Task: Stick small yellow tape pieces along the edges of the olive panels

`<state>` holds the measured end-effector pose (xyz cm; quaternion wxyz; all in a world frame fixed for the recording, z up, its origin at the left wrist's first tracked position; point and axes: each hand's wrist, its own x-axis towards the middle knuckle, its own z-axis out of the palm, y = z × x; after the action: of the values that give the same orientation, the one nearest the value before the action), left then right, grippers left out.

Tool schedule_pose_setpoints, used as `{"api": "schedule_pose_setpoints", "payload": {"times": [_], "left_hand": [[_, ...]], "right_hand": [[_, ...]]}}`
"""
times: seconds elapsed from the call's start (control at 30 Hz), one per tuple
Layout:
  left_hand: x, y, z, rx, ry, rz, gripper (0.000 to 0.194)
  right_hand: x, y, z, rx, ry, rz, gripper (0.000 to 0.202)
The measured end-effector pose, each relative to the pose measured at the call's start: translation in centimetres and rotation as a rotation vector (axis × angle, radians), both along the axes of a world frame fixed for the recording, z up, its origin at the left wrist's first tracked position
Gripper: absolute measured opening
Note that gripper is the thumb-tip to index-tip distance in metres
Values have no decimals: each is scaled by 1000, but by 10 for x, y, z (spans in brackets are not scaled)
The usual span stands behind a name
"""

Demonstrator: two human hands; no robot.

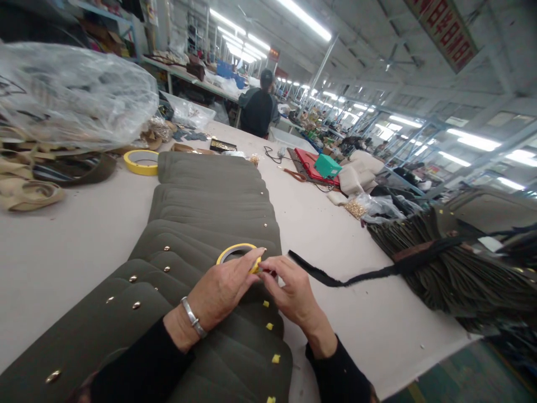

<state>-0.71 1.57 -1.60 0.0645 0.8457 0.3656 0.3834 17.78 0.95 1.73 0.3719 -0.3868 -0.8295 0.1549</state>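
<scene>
Both my hands meet over a long overlapping row of dark olive fabric panels (201, 196). My left hand (220, 291), with a silver bracelet (193, 317) at the wrist, grips a roll of yellow tape (237, 247). Thumb and fingertips of my right hand (293, 288) are pinched at the roll's near right edge; what lies between them is too small to make out. Small yellow tape pieces (269, 326) sit along the right edge of the nearer panels. Gold studs (133, 278) dot the panels' left side.
Another yellow tape roll (141, 162) lies at the far left, near a plastic-wrapped bundle (79, 92). At right is a tied stack of dark panels (453, 268) with a black strap (335, 280) reaching left. A green box (328, 166) stands farther back. One person (258, 109) is beyond the table.
</scene>
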Motion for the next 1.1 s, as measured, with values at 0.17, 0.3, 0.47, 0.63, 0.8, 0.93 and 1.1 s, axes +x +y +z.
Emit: {"api": "schedule_pose_setpoints", "payload": {"times": [0.17, 0.3, 0.47, 0.63, 0.8, 0.93, 1.1], "left_hand": [[1, -1, 1, -17, -16, -15, 37], [1, -2, 7, -92, 24, -43, 19], [2, -5, 12, -121, 47, 21, 23], [4, -4, 16, -11, 10, 111, 23], [3, -8, 17, 11, -69, 129, 21], [6, -10, 14, -93, 116, 149, 19], [13, -7, 13, -301, 435, 194, 16]], "right_hand": [[-3, 2, -4, 131, -76, -8, 15], [-4, -1, -8, 230, -94, -73, 16], [-11, -9, -4, 46, -29, -230, 16], [-26, -7, 6, -416, 297, -332, 10], [-22, 22, -3, -512, 412, -421, 11], [2, 50, -20, -664, 403, -433, 21], [15, 62, -25, -662, 166, -355, 24]]}}
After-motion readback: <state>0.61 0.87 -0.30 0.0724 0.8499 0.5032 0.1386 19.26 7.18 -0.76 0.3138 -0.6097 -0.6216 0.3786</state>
